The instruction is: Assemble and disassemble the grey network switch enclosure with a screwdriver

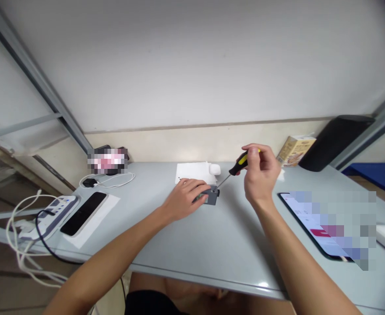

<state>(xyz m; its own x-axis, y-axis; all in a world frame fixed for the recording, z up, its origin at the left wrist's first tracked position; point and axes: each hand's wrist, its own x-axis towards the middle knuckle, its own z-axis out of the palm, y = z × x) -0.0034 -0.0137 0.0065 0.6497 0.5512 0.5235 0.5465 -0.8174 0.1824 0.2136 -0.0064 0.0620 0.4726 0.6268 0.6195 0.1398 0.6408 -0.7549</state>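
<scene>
A small dark grey device lies on the grey desk, with my left hand gripping its left side, the fingers over its top and the thumb at its near side. My right hand is wrapped round the black and yellow handle of a screwdriver. The screwdriver slants down to the left, and its tip is at the top right part of the device. Just behind the device are a white sheet of paper and a small white rounded object.
At the left lie a phone on paper, a power strip with cables and a black adapter. A lit tablet is at the right. A yellow carton and black cylinder stand at the back right.
</scene>
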